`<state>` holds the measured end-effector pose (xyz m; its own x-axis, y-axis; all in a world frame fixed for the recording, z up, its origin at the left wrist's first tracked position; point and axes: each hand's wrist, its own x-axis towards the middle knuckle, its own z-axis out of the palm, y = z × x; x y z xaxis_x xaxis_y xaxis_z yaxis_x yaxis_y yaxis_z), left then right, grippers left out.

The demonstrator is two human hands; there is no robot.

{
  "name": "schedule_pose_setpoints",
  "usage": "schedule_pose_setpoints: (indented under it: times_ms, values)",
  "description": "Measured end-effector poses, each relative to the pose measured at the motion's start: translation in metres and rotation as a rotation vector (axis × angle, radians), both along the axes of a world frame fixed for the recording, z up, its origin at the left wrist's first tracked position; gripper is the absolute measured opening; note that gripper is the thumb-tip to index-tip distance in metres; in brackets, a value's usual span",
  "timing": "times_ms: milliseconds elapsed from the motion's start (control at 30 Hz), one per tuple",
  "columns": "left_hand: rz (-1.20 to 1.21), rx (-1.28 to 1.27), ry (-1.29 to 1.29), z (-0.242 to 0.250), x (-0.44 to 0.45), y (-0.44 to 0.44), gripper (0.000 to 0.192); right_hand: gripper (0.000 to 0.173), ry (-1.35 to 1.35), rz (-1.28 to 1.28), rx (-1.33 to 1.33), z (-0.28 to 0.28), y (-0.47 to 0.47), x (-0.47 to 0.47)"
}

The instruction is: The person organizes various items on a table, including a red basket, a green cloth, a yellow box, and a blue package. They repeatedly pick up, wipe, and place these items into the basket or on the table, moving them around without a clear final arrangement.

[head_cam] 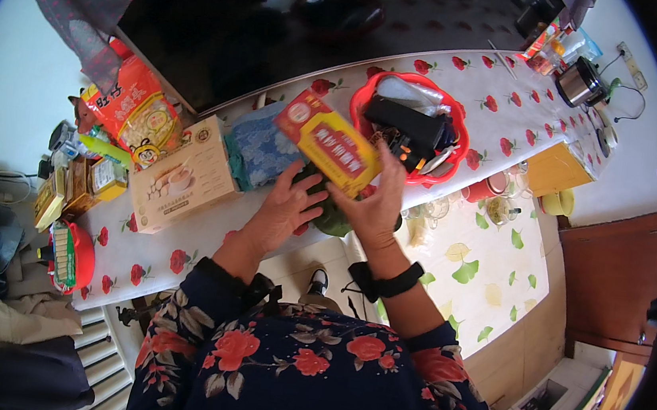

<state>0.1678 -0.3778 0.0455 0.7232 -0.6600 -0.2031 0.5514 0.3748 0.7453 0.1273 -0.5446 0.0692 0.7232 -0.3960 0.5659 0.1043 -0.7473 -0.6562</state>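
Note:
My right hand [374,201] grips the lower right end of a red and yellow cardboard box [329,142], thumb at its bottom edge and fingers at its right side. My left hand [285,212] is just below and left of that box, fingers spread, holding nothing. Under the hands a dark green object [333,220] partly shows; I cannot tell what it is. Right behind the held box stands a red plastic basket [463,138] with a black case [403,121] and other small items. A folded blue patterned cloth [262,147] lies to the left, beside a beige carton [184,181].
A large black television screen [323,30] stands along the back of the flowered table cover [489,102]. At the left are a red snack bag [134,106], small boxes [109,179] and a red container [83,257]. A steel cooker [581,83] sits far right, above a lower table with glassware.

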Motion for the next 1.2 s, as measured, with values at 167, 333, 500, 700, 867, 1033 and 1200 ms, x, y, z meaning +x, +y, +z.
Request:
schedule_pose_setpoints:
  times_ms: [167,333,500,700,867,1033,1200]
  values:
    - [0.195,-0.028,0.127,0.006,-0.007,-0.007,0.048,0.083,0.127,0.302,0.007,-0.011,0.035,-0.018]
    - [0.194,0.11,0.1,0.007,-0.001,0.029,0.049,0.085,0.34,0.317,-0.181,-0.035,-0.006,-0.017]
    - [0.205,0.27,-0.02,0.001,0.002,0.058,0.048,0.084,0.72,0.186,-0.287,-0.078,0.005,-0.019]
    - [0.181,0.343,-0.052,-0.008,-0.005,0.084,0.045,0.053,0.573,0.118,-0.269,-0.102,0.003,-0.024]
    - [0.204,0.308,0.047,-0.009,-0.01,0.093,0.044,0.043,0.617,0.067,0.046,-0.096,-0.006,-0.018]
    - [0.248,0.232,0.15,-0.01,-0.014,0.1,0.042,0.04,0.343,0.025,0.612,-0.074,-0.005,-0.006]
    - [0.347,0.037,0.278,-0.019,-0.023,0.101,0.035,0.038,0.19,0.253,0.989,-0.053,-0.003,-0.003]
